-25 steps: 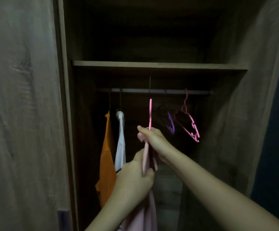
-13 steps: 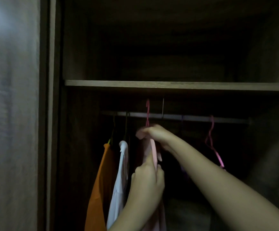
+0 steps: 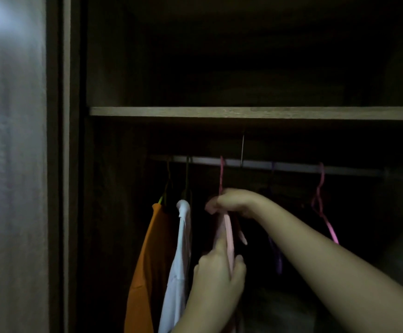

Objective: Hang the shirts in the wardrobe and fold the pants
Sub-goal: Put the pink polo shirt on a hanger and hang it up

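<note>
Placement of the pink shirt (image 3: 228, 234) on the rail (image 3: 291, 167) is, in our judgement, the step in hand. We take the rail as the reference for all positions.

Right hand (image 3: 235, 203): just below the rail, fingers curled round the base of the hook (image 3: 221, 174) and the shirt collar bunched there. We hold at this point because it steers the hook, which rises from the fist to the rail. The hook top shows at rail height. We cannot tell whether it bears on the rail yet.

Left hand (image 3: 219, 275): further below the rail, directly under the right hand. Thumb and fingers pinch the edge of the pink shirt and gather the cloth. We judge that this grip keeps the fabric narrow, so that it clears its neighbours and does not slide off.

Neighbours: the white shirt (image 3: 177, 260) hangs from the rail just left of the hook, and the orange shirt (image 3: 147, 260) hangs left of that. Right of the hook the rail carries a purple hanger (image 3: 278, 260) and, further right, a bare pink hanger (image 3: 328, 224). The slot therefore lies between the white shirt and the purple hanger, which keeps the hung garments together. The shelf (image 3: 243, 112) runs above the rail and limits the lift available to the hook.

No pants are in view. The interior is dark, so fine detail at the hook is uncertain.
</note>
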### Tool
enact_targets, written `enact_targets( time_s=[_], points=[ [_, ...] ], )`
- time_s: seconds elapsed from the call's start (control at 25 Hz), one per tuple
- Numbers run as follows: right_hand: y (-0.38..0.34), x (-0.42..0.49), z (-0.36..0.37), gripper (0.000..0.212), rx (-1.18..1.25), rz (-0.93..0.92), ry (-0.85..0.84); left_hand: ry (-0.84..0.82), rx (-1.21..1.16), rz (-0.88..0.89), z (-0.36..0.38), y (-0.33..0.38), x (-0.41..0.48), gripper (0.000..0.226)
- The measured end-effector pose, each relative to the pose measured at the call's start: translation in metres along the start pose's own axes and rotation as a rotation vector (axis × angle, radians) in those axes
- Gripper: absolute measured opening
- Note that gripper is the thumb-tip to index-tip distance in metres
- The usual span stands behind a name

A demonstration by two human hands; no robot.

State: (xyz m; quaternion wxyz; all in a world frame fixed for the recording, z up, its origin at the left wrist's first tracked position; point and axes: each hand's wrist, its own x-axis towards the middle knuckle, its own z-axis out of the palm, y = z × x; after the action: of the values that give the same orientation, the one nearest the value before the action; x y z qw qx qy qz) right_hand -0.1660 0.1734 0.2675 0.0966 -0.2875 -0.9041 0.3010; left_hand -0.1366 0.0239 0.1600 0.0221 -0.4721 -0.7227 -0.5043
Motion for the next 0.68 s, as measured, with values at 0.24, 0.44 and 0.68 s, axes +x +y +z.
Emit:
enact_targets(
  time_s=[0.24, 0.44, 0.68],
  points=[
    [-0.035, -0.067, 0.013, 0.036, 0.014, -0.073, 0.356, 0.027, 0.068, 0.057, -0.054, -0.017, -0.042, 0.073],
    [-0.096, -0.108, 0.108, 0.064, -0.111, -0.230, 0.374, 0.186, 0.068, -0.030, -0.137, -0.073, -0.102, 0.065],
    [-0.180, -0.125, 0.297, 0.054, -0.037, -0.327, 0.116, 0.288, 0.308, -0.297, -0.263, -0.180, -0.205, 0.058]
  ],
)
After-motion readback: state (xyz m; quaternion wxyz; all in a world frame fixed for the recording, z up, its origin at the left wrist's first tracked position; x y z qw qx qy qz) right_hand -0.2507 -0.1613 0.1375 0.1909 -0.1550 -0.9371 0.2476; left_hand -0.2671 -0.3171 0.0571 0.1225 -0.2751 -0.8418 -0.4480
